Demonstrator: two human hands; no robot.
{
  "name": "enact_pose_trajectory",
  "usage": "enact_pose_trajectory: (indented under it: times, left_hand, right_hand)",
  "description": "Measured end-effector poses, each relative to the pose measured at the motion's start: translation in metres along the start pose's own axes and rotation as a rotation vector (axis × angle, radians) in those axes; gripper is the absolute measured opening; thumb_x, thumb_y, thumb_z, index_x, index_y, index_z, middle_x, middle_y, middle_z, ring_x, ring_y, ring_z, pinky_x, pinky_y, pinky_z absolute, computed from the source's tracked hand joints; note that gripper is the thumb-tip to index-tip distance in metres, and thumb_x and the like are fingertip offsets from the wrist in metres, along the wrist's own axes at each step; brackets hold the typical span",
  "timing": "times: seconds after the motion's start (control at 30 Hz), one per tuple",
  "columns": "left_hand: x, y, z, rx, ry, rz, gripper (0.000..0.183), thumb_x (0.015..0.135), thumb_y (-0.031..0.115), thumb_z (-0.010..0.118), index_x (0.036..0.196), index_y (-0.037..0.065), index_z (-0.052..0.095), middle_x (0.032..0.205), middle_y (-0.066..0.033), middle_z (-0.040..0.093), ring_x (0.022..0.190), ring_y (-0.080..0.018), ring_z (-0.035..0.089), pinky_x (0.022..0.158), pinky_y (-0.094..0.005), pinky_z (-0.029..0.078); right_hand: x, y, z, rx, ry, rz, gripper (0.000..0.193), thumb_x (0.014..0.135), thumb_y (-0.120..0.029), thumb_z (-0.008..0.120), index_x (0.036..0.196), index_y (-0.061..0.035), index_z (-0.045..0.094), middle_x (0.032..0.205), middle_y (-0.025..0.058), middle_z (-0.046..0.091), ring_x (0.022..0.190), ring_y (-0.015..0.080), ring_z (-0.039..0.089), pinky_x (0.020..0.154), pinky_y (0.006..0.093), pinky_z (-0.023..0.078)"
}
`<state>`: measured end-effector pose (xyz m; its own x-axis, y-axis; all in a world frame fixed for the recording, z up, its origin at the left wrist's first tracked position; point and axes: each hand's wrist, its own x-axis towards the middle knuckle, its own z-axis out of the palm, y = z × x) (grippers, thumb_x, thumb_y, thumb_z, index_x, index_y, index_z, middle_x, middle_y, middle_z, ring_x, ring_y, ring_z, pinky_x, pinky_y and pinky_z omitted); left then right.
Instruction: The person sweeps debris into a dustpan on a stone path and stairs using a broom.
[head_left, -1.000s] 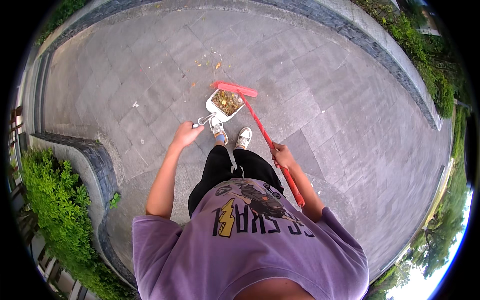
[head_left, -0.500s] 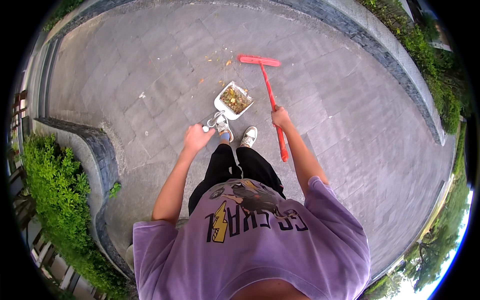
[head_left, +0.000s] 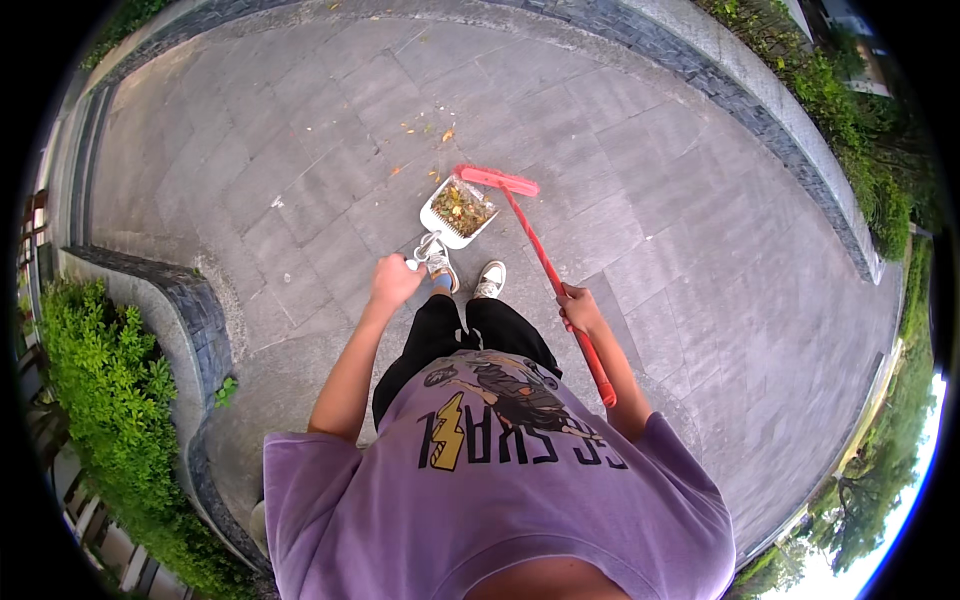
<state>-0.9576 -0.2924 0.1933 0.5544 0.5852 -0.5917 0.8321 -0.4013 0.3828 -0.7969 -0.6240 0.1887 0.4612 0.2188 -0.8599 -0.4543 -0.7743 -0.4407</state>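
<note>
Left hand (head_left: 398, 282) grips the dustpan (head_left: 447, 234), right hand (head_left: 582, 309) the red broom (head_left: 544, 260); best keep the pan flat against the paving (head_left: 720, 260).

Grey stone paving (head_left: 690, 210), laid in rectangular slabs with thin joints, makes up the ground, with one darker slab (head_left: 607, 305) to the right of the white sneakers (head_left: 490, 280) that stand on it. Orange-yellow fallen leaves (head_left: 447, 135) and tiny pale specks lie loosely scattered ahead, and a whitish scrap (head_left: 278, 202) lies well apart to their left. Between leaves and sneakers, a white toothed dustpan (head_left: 431, 220) and a red broom head (head_left: 498, 179) are at the paving, though whether either touches it is unclear.
</note>
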Motion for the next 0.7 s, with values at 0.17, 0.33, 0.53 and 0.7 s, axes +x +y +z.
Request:
enact_pose_trajectory:
  times: [0.17, 0.33, 0.53, 0.7]
  left_hand:
    - [0.0, -0.002, -0.003, -0.002, -0.053, 0.073, 0.039, 0.07, 0.033, 0.072, 0.078, -0.005, 0.067, 0.076, -0.0237, 0.066, 0.075, -0.0372, 0.066, 0.072, -0.0436, 0.053]
    - [0.003, -0.011, -0.005, -0.163, -0.218, 0.043, 0.036, 0.072, 0.03, 0.07, 0.073, -0.005, 0.064, 0.059, -0.0165, 0.062, 0.052, -0.0271, 0.064, 0.055, -0.0385, 0.052]
    - [-0.006, 0.0, -0.008, -0.179, -0.265, 0.003, 0.032, 0.075, 0.026, 0.066, 0.071, -0.006, 0.062, 0.054, -0.0145, 0.06, 0.044, -0.024, 0.06, 0.043, -0.0358, 0.048]
    - [-0.003, -0.007, 0.005, -0.102, -0.148, 0.074, 0.032, 0.075, 0.024, 0.067, 0.075, -0.007, 0.063, 0.067, -0.0229, 0.064, 0.064, -0.0351, 0.066, 0.059, -0.0423, 0.051]
  right_hand:
    - [-0.003, -0.004, -0.009, -0.04, 0.021, -0.037, 0.032, 0.089, -0.011, 0.051, 0.119, -0.0042, 0.06, 0.06, 0.003, 0.05, 0.043, 0.0097, 0.046, 0.035, 0.0253, 0.04]
    - [0.025, 0.002, -0.033, 0.537, -0.148, 0.138, 0.026, 0.088, -0.008, 0.051, 0.112, -0.0016, 0.059, 0.062, 0.0016, 0.047, 0.043, 0.0083, 0.042, 0.035, 0.0232, 0.035]
    - [-0.005, -0.017, -0.025, 0.344, -0.137, 0.091, 0.027, 0.088, -0.006, 0.052, 0.114, -0.0011, 0.056, 0.063, 0.0011, 0.045, 0.044, 0.0063, 0.04, 0.035, 0.0216, 0.032]
    - [0.005, 0.004, -0.023, 0.48, -0.178, 0.151, 0.032, 0.089, -0.008, 0.052, 0.12, -0.0012, 0.056, 0.061, 0.002, 0.047, 0.043, 0.0096, 0.042, 0.036, 0.0249, 0.035]
